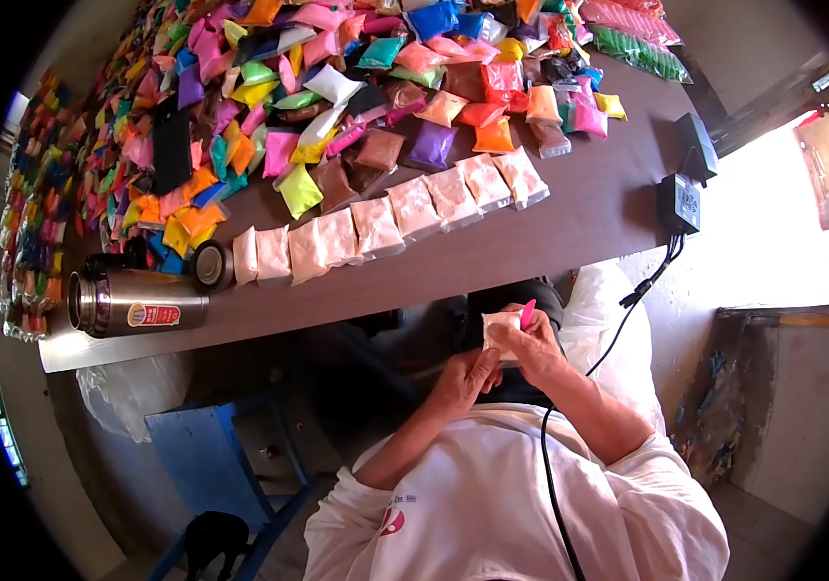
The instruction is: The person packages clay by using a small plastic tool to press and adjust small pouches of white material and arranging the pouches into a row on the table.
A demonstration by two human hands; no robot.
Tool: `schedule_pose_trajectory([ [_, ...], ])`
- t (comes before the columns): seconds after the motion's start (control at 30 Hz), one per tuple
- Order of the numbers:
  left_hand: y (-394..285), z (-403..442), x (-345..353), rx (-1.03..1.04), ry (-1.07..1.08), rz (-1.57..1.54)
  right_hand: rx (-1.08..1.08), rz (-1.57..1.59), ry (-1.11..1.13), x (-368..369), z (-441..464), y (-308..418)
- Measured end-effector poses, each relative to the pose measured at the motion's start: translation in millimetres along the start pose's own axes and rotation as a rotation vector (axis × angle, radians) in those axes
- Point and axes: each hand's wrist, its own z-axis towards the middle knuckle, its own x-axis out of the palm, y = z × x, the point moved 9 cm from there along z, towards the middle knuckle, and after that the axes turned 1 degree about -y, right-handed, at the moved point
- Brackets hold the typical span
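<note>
A small pale peach packet [501, 321] is held over the lap, between both hands. My left hand [467, 381] pinches its lower edge from the left. My right hand [530, 347] grips its right side, and a bright pink piece [527, 313] sticks up by the fingers. On the table [588, 218] beyond the hands, a row of similar pale peach packets [373, 229] runs along the near side. Behind it lies a large heap of colourful packets [313, 87].
A steel flask [158, 300] lies on its side at the table's left, beside a round lid [212, 264]. A black phone [171, 145] rests on the heap. Black adapters [678, 203] with cables sit at the right edge. A blue chair [206, 460] stands at lower left.
</note>
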Motion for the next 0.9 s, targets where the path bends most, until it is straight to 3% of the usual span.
schedule_pose_trajectory([
  [0.2, -5, 0, -2, -0.014, -0.034, 0.050, 0.129, 0.086, -0.025, -4, 2, -8],
  [0.63, 7, 2, -4, -0.057, 0.014, 0.020, 0.132, 0.078, -0.061, -11, 0, -5],
  [0.7, 6, 2, -3, -0.050, 0.012, 0.009, 0.227, -0.166, 0.039, -16, -1, -18],
  [0.8, 5, 1, -5, -0.037, 0.006, 0.051, 0.034, -0.038, 0.183, 9, -6, 3],
  [0.9, 2, -1, -3, -0.020, 0.016, 0.034, -0.034, -0.053, 0.132, 11, -8, 12],
])
